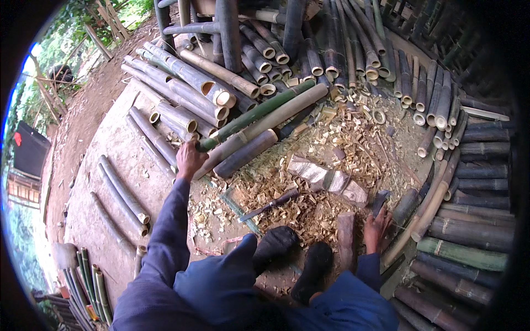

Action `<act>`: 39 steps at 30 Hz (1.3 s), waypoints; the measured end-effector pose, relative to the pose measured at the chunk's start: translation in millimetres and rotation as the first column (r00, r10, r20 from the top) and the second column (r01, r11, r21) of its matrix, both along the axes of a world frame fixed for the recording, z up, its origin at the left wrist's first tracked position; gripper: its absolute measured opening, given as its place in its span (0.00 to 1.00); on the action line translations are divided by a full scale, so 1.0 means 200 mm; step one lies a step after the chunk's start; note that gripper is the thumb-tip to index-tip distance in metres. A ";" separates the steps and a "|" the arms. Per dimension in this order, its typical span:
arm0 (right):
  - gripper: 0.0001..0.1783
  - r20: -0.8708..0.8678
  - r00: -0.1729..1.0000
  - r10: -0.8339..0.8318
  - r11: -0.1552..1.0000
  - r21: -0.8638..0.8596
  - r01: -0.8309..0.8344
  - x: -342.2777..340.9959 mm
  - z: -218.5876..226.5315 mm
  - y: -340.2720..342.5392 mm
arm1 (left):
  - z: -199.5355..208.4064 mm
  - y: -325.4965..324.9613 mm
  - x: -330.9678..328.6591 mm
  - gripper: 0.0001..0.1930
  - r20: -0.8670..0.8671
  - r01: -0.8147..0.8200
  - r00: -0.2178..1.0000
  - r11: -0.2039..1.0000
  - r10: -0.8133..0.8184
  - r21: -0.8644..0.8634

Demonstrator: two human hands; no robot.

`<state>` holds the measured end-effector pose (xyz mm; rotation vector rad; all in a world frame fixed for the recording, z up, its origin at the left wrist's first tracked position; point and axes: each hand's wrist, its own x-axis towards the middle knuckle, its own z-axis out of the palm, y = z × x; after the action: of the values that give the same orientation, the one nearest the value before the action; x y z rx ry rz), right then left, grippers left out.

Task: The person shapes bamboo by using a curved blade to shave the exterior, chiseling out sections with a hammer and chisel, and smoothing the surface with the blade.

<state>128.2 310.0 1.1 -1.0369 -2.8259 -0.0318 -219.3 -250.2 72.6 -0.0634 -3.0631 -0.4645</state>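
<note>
My left hand (pixel 190 159) is closed at the lower-left end of a green bamboo pole (pixel 265 112), its fingers curled by the tip. Alongside lies a pale tan bamboo pole (pixel 270 124), its near end partly covered by the same hand. A shorter dark bamboo piece (pixel 245 153) rests just below them. Low at the right, my right hand (pixel 377 227) is closed around a tool whose dark flat blade (pixel 380 201) juts past the fingers. The palm hides the handle. Left of that hand is a reddish-brown wooden block (pixel 346 237).
Wood chips (pixel 309 215) cover the ground around my feet. A chisel-like tool (pixel 270 204) and a split pale log (pixel 328 179) lie among them. Cut bamboo (pixel 475 231) is stacked along the right. More tubes (pixel 182 83) lie at the far left, beneath a bamboo frame (pixel 227 33).
</note>
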 end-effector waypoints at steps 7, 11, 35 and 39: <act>0.40 -0.443 0.896 0.037 0.349 -0.834 -0.427 -0.39 0.57 -0.55 | 0.17 0.12 0.64 0.22 0.063 -0.026 0.998 0.941 0.004 0.337; 0.56 -0.431 0.879 -0.205 -0.325 -0.817 -0.477 -0.46 0.70 -0.65 | 0.24 0.53 0.87 0.24 0.307 0.084 0.908 0.843 -0.284 0.531; 0.21 -0.600 0.213 -0.771 0.269 -0.611 -0.745 -0.19 1.09 0.66 | 0.52 0.71 -0.09 0.29 0.278 0.376 0.677 0.645 -0.681 0.665; 0.21 -0.601 0.166 -0.782 0.237 -0.532 -0.813 -0.41 1.16 0.66 | 0.66 0.60 0.19 0.31 0.314 0.235 0.718 0.641 -0.621 0.731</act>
<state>47.1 442.7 232.4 -0.4633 -0.9783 1.9952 -181.2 -130.4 203.7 -0.8320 -3.1198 -1.8673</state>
